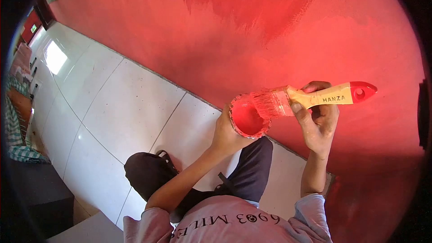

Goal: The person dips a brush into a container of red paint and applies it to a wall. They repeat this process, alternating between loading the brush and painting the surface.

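Note:
My left hand [226, 131] is wrapped round a small paint can [248, 119] whose inside and rim are coated in red paint. In my right hand [318, 123] is a paintbrush [333, 95] with a yellow handle, a red tip and the word HANZA on it. Its red-coated bristles [265, 104] point left and lie over the can's rim. Whether the bristle ends touch the paint inside cannot be made out. Both hands are in front of a wall [288, 49] painted in uneven shades of red.
White floor tiles [121, 103] run along the wall's foot. At the left edge are a green checked cloth [18, 126] and a dark box-like block [38, 195]. A grey surface [90, 230] is at the lower left. My bent knees are below the can.

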`<state>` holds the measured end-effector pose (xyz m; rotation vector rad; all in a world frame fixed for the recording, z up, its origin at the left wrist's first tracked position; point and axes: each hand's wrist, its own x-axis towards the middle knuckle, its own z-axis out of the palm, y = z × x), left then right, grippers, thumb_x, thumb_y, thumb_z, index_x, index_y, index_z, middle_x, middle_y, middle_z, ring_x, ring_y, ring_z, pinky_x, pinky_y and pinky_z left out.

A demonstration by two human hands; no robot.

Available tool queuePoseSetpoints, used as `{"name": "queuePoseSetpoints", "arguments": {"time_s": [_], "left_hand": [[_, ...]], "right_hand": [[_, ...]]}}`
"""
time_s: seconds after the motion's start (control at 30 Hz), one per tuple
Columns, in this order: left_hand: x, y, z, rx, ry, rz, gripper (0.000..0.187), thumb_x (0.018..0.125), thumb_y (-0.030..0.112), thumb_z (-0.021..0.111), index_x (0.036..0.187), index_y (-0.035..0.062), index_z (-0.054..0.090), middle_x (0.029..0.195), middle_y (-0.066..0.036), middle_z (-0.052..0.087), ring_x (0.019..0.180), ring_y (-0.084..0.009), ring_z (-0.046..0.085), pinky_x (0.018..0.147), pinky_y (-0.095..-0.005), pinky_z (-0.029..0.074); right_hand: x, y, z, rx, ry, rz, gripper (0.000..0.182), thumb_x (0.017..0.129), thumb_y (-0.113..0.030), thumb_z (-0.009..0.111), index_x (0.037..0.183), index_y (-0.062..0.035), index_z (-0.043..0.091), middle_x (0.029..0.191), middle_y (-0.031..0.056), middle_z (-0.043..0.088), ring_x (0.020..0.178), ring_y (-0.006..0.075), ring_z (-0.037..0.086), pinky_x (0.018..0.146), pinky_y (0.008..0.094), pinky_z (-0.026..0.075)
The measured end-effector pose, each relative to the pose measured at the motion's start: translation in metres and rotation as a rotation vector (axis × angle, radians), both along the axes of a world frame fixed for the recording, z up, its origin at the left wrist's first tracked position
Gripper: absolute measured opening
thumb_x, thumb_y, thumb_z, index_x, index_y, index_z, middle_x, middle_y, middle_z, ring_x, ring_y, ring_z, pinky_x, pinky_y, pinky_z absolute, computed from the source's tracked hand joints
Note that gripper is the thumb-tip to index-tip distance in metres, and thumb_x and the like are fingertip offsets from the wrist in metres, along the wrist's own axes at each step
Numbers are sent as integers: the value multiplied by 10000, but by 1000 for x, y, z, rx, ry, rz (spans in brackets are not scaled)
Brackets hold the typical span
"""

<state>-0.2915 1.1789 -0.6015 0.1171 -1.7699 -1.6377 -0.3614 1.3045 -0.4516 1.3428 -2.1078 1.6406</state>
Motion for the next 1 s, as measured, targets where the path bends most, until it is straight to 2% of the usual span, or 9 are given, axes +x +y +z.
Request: {"name": "queuePoseSetpoints", "arguments": {"time_s": [0.17,0.27,0.43,0.57,0.6,0.7,0.8,0.9,1.0], "left_hand": [[2,-1,0,29,-34,-32,874,532,221,911,1230,22,425,1151,-121,589,1049,-229,595,897,-351,479],[0,-2,2,-39,10,11,848,530,232,906,1202,19,434,1100,-145,618,999,-274,628,825,-372,516],[1,-2,3,-40,-12,4,850,528,234,905,1200,20,431,1096,-144,613,1009,-282,621,826,-379,513],[-1,-4,2,-20,-43,-15,852,527,250,903,1196,17,431,1085,-150,611,1005,-292,620,823,-385,513],[-2,-4,1,-3,-28,-8,845,528,254,901,1192,17,435,1085,-152,611,1005,-292,620,824,-385,512],[-3,-3,1,37,-6,6,830,532,261,897,1183,13,445,1087,-158,610,1003,-293,621,827,-385,510],[-5,-4,1,-5,-12,26,829,536,260,895,1189,4,453,1087,-161,611,1001,-296,623,829,-385,509],[-5,-4,-2,-25,-24,10,887,553,234,903,1256,9,410,1160,-127,581,1071,-229,584,912,-361,473],[-9,3,-3,59,100,14,782,577,252,882,1195,-2,476,1089,-151,617,988,-266,628,828,-356,508]], "right_hand": [[2,5,12,-20,113,-21,246,768,55,646,1008,37,592,1024,104,525,863,153,562,643,244,484],[9,10,29,-126,161,-149,352,775,43,600,1090,4,447,1026,107,493,869,142,541,700,244,471],[12,20,8,-470,241,-130,397,770,47,636,1103,-29,435,1015,114,514,880,210,561,733,326,516],[16,14,-62,0,293,23,334,832,62,594,1107,-24,425,1025,106,497,888,207,560,737,322,523],[15,15,-69,67,260,39,284,854,84,542,1091,-15,421,1056,110,468,889,201,559,729,309,523],[16,17,-77,-272,18,-114,290,859,73,551,1102,-6,414,1057,84,456,766,122,549,526,239,487],[18,14,-86,-156,-74,-145,306,857,68,558,1113,-17,413,1077,85,445,757,115,537,511,240,484],[23,10,-79,-322,-527,-231,279,872,-20,567,1117,-52,437,968,68,541,648,116,560,480,242,474],[9,16,-82,-441,-960,-240,241,904,-149,528,1127,-76,476,880,51,635,595,149,614,424,249,463]]}}
